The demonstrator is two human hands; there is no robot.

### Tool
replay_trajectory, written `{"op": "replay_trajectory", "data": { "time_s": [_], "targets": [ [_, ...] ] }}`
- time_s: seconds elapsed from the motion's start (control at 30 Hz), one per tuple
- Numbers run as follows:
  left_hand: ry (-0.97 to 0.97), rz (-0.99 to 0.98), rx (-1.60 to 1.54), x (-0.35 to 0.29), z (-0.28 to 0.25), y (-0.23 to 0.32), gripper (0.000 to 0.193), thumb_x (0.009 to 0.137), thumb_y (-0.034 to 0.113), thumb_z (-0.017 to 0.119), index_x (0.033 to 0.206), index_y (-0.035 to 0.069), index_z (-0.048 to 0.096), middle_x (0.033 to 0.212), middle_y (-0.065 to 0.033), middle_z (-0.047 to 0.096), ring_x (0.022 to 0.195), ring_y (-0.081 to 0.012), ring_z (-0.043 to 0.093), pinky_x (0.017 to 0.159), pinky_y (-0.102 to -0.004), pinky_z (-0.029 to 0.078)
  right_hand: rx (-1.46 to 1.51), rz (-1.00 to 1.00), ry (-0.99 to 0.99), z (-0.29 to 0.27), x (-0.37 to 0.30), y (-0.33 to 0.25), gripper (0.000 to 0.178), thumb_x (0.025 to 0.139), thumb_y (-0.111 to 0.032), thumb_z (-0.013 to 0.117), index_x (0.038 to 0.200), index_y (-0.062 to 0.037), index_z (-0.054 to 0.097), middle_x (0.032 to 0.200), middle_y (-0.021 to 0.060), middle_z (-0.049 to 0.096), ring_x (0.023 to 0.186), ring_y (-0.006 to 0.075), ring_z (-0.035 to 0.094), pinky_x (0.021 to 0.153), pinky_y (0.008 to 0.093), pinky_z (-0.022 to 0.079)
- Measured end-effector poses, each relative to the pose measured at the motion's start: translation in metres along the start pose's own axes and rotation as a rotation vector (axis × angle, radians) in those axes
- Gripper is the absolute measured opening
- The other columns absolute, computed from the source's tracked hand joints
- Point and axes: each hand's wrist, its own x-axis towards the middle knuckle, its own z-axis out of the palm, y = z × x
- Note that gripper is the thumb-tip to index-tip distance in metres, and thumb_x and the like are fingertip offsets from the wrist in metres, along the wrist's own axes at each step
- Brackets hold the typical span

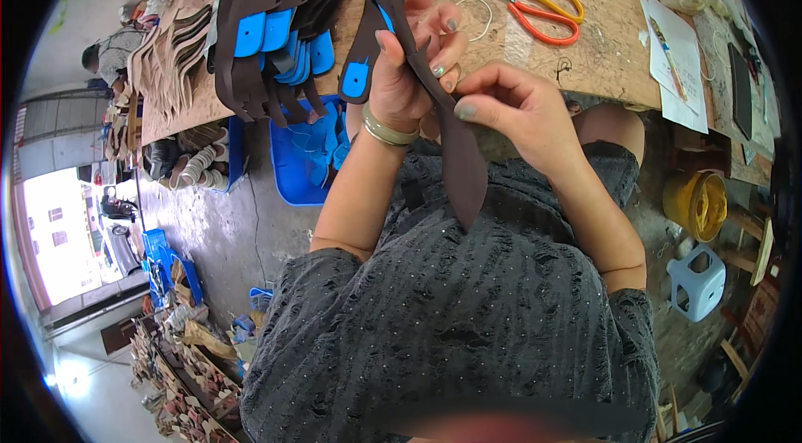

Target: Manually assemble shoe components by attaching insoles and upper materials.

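Observation:
My left hand, with a metal bangle at the wrist, grips the upper part of a long dark brown insole-shaped piece. My right hand pinches the same piece at its edge near the middle. The piece hangs down over my lap in front of my dark speckled top. Just behind my hands, a second brown piece with a blue heel patch lies on the wooden table.
Several brown pieces with blue patches hang over the table's left side, above a blue tray. Orange-handled scissors, a thread loop and papers lie on the table. A yellow bucket and small stool stand at the right.

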Motion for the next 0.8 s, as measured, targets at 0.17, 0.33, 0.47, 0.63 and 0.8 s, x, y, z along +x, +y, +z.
{"op": "replay_trajectory", "data": {
  "time_s": [0.17, 0.33, 0.47, 0.63, 0.8],
  "targets": [
    [0.042, -0.011, 0.267, 0.002, 0.017, -0.003, 0.079, 0.08, 0.064, 0.055, 0.143, 0.023, 0.031, 0.107, -0.0124, 0.049, 0.061, -0.007, 0.049, 0.046, -0.0153, 0.044, -0.571, -0.679, 0.118, -0.013, 0.028, -0.02, 0.019, 0.08, -0.017, 0.07, 0.093, -0.0019, 0.067, 0.086, 0.0027, 0.056, 0.078, 0.0101, 0.061, 0.064, 0.0233, 0.047],
    [0.144, 0.008, 0.443, 0.002, 0.016, -0.006, 0.089, 0.078, 0.07, 0.051, 0.147, 0.02, 0.023, 0.11, -0.019, 0.059, 0.059, -0.0076, 0.053, 0.041, -0.0161, 0.043, -0.199, -0.345, -0.093, -0.011, 0.037, -0.026, 0.016, 0.079, -0.013, 0.071, 0.089, -0.0011, 0.067, 0.088, 0.0031, 0.051, 0.076, 0.0111, 0.061, 0.062, 0.023, 0.052],
    [0.118, -0.006, 0.437, 0.0, 0.016, -0.007, 0.094, 0.076, 0.067, 0.057, 0.148, 0.021, 0.018, 0.119, -0.0184, 0.053, 0.055, -0.0062, 0.049, 0.042, -0.0175, 0.046, -0.13, -0.362, -0.122, -0.008, 0.041, -0.022, 0.011, 0.078, -0.008, 0.072, 0.085, -0.0013, 0.066, 0.09, 0.0021, 0.049, 0.073, 0.01, 0.059, 0.055, 0.0199, 0.053],
    [0.05, -0.078, 0.22, -0.008, 0.012, -0.009, 0.096, 0.074, 0.064, 0.062, 0.148, 0.024, 0.017, 0.129, -0.0167, 0.045, 0.054, -0.0057, 0.046, 0.042, -0.0181, 0.048, -0.473, -0.555, -0.025, -0.015, 0.058, -0.018, 0.025, 0.071, -0.019, 0.079, 0.077, -0.0023, 0.061, 0.089, 0.0033, 0.047, 0.076, 0.0145, 0.059, 0.062, 0.0272, 0.051],
    [0.002, -0.01, -0.051, -0.006, 0.023, -0.015, 0.093, 0.074, 0.062, 0.062, 0.148, 0.029, 0.017, 0.124, -0.0124, 0.047, 0.056, -0.0076, 0.048, 0.043, -0.019, 0.049, -0.727, -0.441, 0.017, -0.012, 0.064, -0.022, 0.039, 0.062, -0.021, 0.082, 0.08, -0.0053, 0.051, 0.084, 0.0023, 0.05, 0.078, 0.0137, 0.052, 0.071, 0.0263, 0.043]
  ]
}}
